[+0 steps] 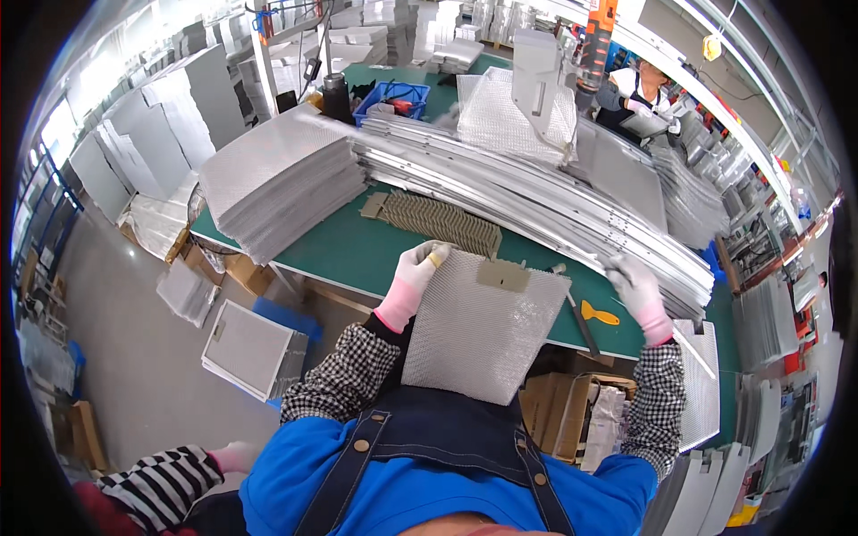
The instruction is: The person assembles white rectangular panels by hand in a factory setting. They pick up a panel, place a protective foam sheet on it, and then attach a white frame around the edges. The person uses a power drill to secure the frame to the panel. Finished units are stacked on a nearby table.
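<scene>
A silvery mesh panel (pixel 478 335) leans between me and the table edge, with a small tan rectangular piece (pixel 502 276) at its top edge. My left hand (pixel 416 279), in a white and pink glove, is closed on the panel's upper left corner. My right hand (pixel 639 290), gloved alike, is at the near right end of the long metal profiles (pixel 536 192), fingers curled. A thin pale metal strip (pixel 693 350) shows below that hand and appears to pass through its grip; the fingers partly hide this. A yellow scraper (pixel 599 314) and a dark-handled hammer (pixel 583 323) lie between the hands.
A tall stack of mesh panels (pixel 286 179) stands left on the green table (pixel 340 241), beside a row of tan pieces (pixel 433 221). Behind are a blue basket (pixel 391 100) and a hanging orange power tool (pixel 596 45). Another person's striped sleeve (pixel 161 487) is close at lower left.
</scene>
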Demonstrator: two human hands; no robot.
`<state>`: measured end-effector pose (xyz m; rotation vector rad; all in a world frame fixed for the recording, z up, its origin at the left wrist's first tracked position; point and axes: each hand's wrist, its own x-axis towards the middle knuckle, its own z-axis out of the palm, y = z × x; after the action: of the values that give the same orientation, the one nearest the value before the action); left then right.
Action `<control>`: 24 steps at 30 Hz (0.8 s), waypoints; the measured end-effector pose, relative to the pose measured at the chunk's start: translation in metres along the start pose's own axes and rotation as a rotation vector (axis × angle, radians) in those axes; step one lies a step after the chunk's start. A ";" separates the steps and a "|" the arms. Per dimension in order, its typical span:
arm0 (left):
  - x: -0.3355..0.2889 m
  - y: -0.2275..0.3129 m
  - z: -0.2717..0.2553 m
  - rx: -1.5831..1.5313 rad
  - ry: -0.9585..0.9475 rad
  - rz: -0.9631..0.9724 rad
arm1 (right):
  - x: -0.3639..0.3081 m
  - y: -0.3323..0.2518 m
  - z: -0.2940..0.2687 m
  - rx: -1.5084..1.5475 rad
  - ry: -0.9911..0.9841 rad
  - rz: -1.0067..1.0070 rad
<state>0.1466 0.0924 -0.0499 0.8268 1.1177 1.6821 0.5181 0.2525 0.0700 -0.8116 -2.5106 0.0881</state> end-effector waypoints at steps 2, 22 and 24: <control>-0.014 0.007 0.007 0.045 -0.008 0.095 | 0.013 -0.028 0.010 -0.023 -0.027 -0.122; -0.046 0.025 0.013 0.138 -0.001 0.200 | 0.104 -0.136 0.057 0.454 -0.299 -0.207; -0.047 0.027 0.012 0.146 0.003 0.159 | 0.099 -0.137 0.046 0.424 -0.268 -0.062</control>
<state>0.1646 0.0476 -0.0228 1.0289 1.2148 1.7463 0.3541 0.2004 0.1010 -0.5747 -2.6180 0.7240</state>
